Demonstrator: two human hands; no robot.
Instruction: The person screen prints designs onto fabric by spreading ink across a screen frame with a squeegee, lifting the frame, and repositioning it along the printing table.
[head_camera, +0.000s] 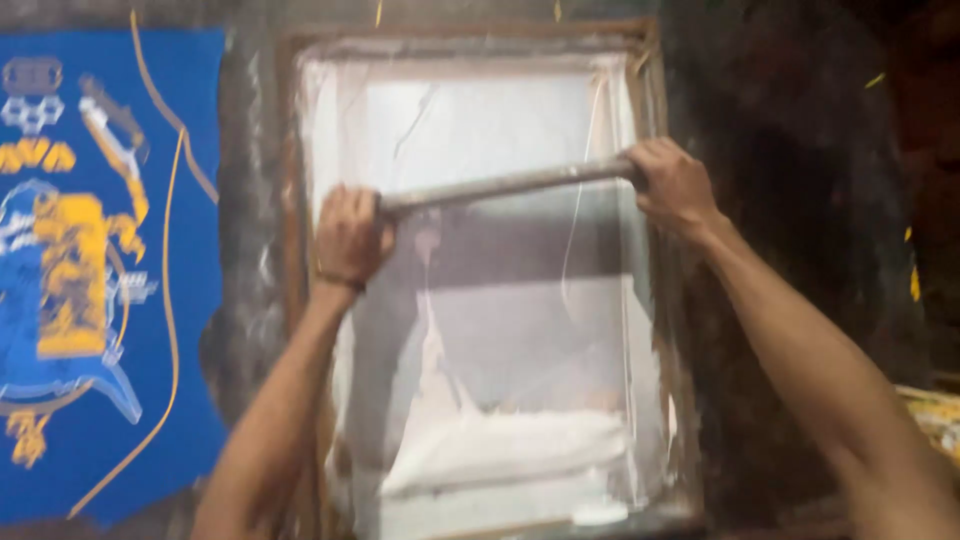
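Blurrily, hands, left (350, 238) and right (672, 186), grip squeegee (505, 185) ends; screen frame (290, 200) bottom cut off.

my left hand (350, 238) and right hand (672, 185) grip the squeegee (500, 185) across the white-inked screen frame (285, 180) beside blue printed cloth (190, 300).

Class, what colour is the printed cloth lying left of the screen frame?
Blue cloth with yellow and white print, shown in the head view.

place: screen-printing workshop | evidence: wooden-framed mesh screen (480, 290) smeared with white ink, printed blue fabric (100, 280), stained table (780, 250)
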